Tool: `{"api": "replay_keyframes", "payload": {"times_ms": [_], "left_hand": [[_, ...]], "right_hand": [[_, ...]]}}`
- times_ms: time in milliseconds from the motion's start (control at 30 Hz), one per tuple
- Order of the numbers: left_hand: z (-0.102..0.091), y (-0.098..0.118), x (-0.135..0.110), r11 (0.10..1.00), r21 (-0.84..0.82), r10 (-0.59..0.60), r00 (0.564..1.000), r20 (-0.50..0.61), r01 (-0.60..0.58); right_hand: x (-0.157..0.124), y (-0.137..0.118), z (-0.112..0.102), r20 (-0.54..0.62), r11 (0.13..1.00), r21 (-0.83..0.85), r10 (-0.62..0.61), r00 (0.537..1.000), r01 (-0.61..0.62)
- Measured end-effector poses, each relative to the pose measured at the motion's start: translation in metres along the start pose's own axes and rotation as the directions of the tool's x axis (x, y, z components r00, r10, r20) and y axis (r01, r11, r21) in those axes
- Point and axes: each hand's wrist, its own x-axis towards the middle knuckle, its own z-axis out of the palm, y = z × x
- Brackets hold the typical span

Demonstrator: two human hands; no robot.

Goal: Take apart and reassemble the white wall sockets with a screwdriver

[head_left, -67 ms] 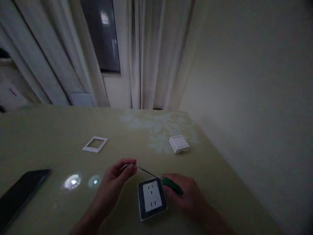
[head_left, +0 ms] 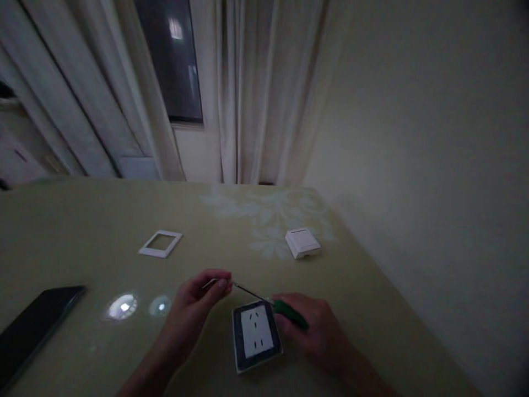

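My right hand (head_left: 312,322) is wrapped round the green handle of a screwdriver (head_left: 291,314), whose thin shaft points up and left. Its tip meets the pinched thumb and fingers of my left hand (head_left: 202,295); whatever small thing they hold there is too small to make out. Just below the shaft lies a wall socket (head_left: 257,332), face up on the table, with a white slotted face and a dark surround. My right hand is close beside its right edge.
A white square frame (head_left: 176,242) lies on the table (head_left: 215,231) at left. A white switch box (head_left: 303,242) stands at right, near the wall (head_left: 433,193). A flat black object (head_left: 37,325) rests at the left edge. Curtains (head_left: 256,99) hang behind.
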Motion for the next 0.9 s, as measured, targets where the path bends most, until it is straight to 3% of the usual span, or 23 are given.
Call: {"api": "replay_keyframes", "payload": {"times_ms": [167, 633, 900], "left_hand": [[-0.002, -0.002, -0.003, 1.000, 0.028, -0.016, 0.994, 0.108, 0.013], [-0.005, -0.008, 0.000, 0.996, -0.015, 0.090, 0.986, 0.144, -0.089], [-0.012, 0.000, 0.002, 0.921, 0.275, 0.221, 0.951, 0.216, -0.277]], "right_hand": [[0.001, -0.005, 0.000, 0.002, 1.000, -0.007, 0.001, 1.000, -0.001], [-0.001, -0.001, 0.001, 0.002, 0.999, -0.030, -0.042, 0.999, 0.042], [-0.003, 0.007, 0.000, -0.066, 0.945, -0.306, -0.141, 0.988, 0.115]]}}
